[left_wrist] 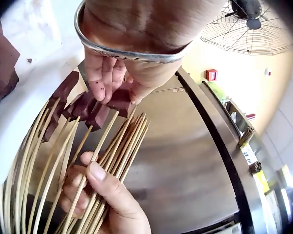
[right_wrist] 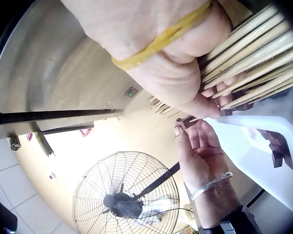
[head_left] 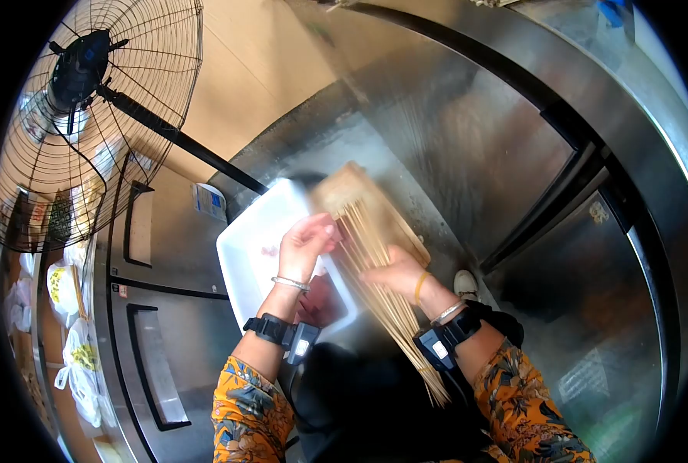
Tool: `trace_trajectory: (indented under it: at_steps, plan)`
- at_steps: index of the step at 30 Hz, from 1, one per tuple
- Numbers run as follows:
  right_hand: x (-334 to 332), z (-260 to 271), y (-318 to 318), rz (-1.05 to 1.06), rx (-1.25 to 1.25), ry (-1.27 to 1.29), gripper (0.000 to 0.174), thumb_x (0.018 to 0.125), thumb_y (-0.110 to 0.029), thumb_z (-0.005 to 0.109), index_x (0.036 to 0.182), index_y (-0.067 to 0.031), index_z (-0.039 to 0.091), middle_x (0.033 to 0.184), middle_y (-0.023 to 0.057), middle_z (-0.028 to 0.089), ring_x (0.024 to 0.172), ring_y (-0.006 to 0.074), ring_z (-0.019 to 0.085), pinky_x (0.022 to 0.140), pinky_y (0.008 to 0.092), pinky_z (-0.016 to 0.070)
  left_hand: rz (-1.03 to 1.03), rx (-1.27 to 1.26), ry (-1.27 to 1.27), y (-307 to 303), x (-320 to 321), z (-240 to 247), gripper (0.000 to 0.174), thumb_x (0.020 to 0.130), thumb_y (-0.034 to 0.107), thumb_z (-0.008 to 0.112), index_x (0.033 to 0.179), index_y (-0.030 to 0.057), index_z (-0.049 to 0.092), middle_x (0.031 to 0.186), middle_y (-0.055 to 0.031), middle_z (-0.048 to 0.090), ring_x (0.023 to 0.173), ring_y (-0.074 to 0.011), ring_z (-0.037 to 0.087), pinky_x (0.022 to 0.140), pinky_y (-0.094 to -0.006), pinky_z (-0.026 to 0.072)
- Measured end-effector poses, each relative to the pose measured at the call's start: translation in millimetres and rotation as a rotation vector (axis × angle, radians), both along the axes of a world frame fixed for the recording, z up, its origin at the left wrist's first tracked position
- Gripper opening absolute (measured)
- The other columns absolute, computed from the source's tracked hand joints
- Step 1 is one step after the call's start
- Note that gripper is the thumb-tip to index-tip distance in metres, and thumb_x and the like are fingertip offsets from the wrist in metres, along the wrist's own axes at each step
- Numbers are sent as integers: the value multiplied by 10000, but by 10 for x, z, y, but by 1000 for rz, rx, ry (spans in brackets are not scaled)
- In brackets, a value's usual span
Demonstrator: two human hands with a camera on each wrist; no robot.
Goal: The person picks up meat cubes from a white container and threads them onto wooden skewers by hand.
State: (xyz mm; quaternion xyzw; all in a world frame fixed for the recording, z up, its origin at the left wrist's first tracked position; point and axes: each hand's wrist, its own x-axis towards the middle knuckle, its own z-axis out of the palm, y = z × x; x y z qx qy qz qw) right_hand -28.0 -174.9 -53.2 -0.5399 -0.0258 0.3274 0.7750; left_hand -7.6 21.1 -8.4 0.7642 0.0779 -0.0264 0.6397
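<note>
My right hand (head_left: 396, 275) grips a bundle of thin wooden skewers (head_left: 390, 309); in the left wrist view its thumb lies across the skewers (left_wrist: 119, 161). My left hand (head_left: 307, 245) pinches a dark red chunk (left_wrist: 121, 99) between thumb and fingers, at the tip of one skewer. Several more dark red chunks (left_wrist: 80, 104) sit at the tips of other skewers beside it. In the right wrist view the left hand (right_wrist: 200, 151) is palm up below the bundle, a chunk (right_wrist: 185, 122) at its fingertips.
A white tub (head_left: 240, 247) holding dark red pieces (head_left: 322, 301) stands below my left hand. A wooden board (head_left: 359, 181) lies beyond the skewers. A wire fan (head_left: 104, 116) stands at the left, near steel drawers (head_left: 170, 339); steel doors (head_left: 467, 139) are at the right.
</note>
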Motion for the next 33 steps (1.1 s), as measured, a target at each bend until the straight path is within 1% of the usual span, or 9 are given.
trace_trajectory:
  at_steps: [9,10,17,18,19,21,24,31,33]
  plan:
    - [47,-163,25,31,3,-27,285,742,-46,689,989,-38,547,857,38,611,723,116,594,620,257,496,11,48,7,16,-66,41,353,839,119,641,1164,25,540,913,-66,629,724,-131,620,611,-242,517]
    - [63,-140,20,23,-30,-24,304,743,-46,690,1009,-34,542,871,43,615,733,121,598,629,261,501,-84,218,21,117,-65,107,467,859,151,624,1276,51,440,1074,-87,551,774,-147,611,666,-233,518]
    - [30,-55,33,-48,9,-1,329,756,-15,659,1056,-17,523,918,62,608,771,129,601,663,263,508,-223,841,95,662,-482,69,237,765,102,703,980,40,627,812,-15,616,684,-82,553,637,-220,479]
    - [25,-17,28,-43,14,5,322,757,-11,649,1054,-17,524,907,58,605,760,123,597,654,260,505,-268,887,75,677,-560,24,266,730,112,732,966,40,634,830,-21,613,696,-97,554,652,-235,483]
    - [21,14,27,-38,17,10,315,758,-6,638,1051,-17,525,896,54,601,749,118,594,645,257,503,-298,891,113,692,-604,-7,327,717,232,713,971,35,654,931,-139,640,822,-249,618,766,-327,496]
    - [15,47,13,-26,51,14,294,756,0,614,1037,-17,529,872,43,594,722,108,585,624,249,497,-334,1012,20,620,-656,-108,363,682,204,760,985,58,624,912,-93,597,801,-213,579,732,-316,491]
    - [15,45,2,-27,78,17,271,754,4,588,1019,-17,534,829,33,589,671,103,578,587,239,489,-408,1134,22,330,-642,1,380,679,259,739,981,66,611,930,-128,587,851,-285,573,784,-360,476]
    - [32,26,-5,-32,75,66,220,748,13,614,950,-37,541,723,26,583,561,104,559,499,226,464,-342,1141,125,266,-550,-112,327,727,282,644,962,57,616,877,-130,629,830,-316,604,774,-373,481]
    - [32,2,-3,-24,79,73,216,747,14,628,936,-44,541,718,24,582,561,100,556,499,225,459,-272,834,279,366,-534,-177,329,738,279,656,964,45,609,853,-119,641,762,-279,629,709,-339,499]
